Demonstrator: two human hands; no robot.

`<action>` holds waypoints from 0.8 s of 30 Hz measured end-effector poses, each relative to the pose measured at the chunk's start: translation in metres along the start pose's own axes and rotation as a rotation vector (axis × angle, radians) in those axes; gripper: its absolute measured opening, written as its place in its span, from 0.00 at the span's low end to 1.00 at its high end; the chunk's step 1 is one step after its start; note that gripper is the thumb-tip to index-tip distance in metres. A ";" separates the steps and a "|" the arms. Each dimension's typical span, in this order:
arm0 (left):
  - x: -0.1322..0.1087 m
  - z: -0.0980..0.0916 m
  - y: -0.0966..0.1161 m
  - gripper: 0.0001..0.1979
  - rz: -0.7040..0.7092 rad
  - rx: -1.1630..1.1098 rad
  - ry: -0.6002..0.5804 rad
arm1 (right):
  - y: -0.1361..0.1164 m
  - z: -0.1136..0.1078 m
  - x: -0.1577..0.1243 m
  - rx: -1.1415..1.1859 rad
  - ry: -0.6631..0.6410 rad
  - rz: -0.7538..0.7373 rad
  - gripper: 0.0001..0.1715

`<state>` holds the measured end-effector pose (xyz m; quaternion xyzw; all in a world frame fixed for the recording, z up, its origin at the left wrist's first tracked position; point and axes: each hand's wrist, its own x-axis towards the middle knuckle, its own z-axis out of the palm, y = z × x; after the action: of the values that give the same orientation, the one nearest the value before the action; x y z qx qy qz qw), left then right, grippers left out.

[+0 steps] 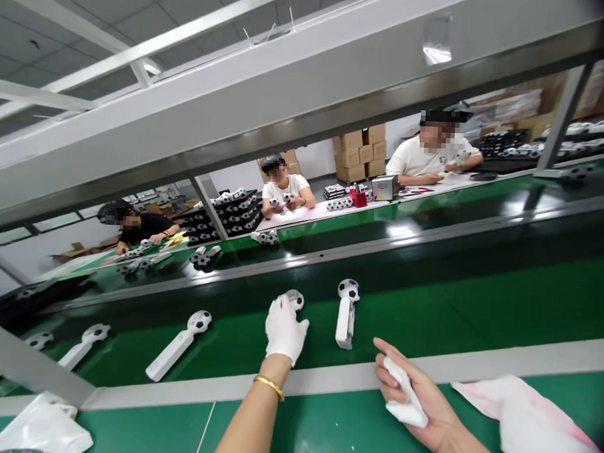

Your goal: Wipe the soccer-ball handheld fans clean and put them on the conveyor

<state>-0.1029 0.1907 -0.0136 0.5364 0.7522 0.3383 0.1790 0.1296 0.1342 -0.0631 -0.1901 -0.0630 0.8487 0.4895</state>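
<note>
My left hand point(286, 332), in a white glove, is over the green belt, its fingers closed around a white soccer-ball-headed device point(295, 299). Only the ball end shows past the fingers; the handle is hidden under the hand. Just to the right lies another device with a white handle point(344, 322) and a black-and-white ball head. My bare right hand point(414, 398) is above the near edge of the belt, with a folded white cloth point(405, 398) gripped in its palm. A further soccer-ball device point(176, 348) lies on the belt left of my gloved hand.
More such devices point(84, 345) lie along the green belt point(479, 294) to the left. A pink-edged white cloth point(538, 424) and a white plastic bag point(40, 425) rest on the near bench. Three co-workers sit across the line. An overhead beam point(268, 85) and posts frame the view.
</note>
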 end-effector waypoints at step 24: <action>-0.186 0.006 0.016 0.13 -0.351 -0.776 -0.698 | -0.010 0.052 -0.021 -0.542 0.120 -0.402 0.12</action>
<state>-0.0214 0.0228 -0.0238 0.3778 0.5463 0.3579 0.6564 0.1276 0.1256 -0.0067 -0.3466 -0.2936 0.6750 0.5814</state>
